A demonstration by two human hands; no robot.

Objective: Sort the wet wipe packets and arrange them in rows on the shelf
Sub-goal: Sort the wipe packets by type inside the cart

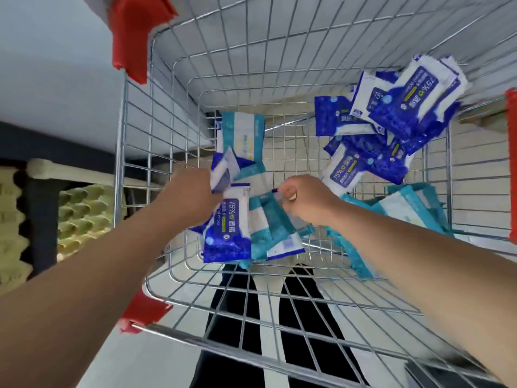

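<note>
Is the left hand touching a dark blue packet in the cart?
Touching. The head view shows the left hand gripping a dark blue packet by its edge.

Grey shelf at left above stacked egg trays; pale floor.

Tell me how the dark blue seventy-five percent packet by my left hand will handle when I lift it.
Probably floppy: the dark blue packet is a flat film pouch, and others like it sag over each other in the cart. Its smooth wrap could be slippery. Being flat, it should not roll.
</note>
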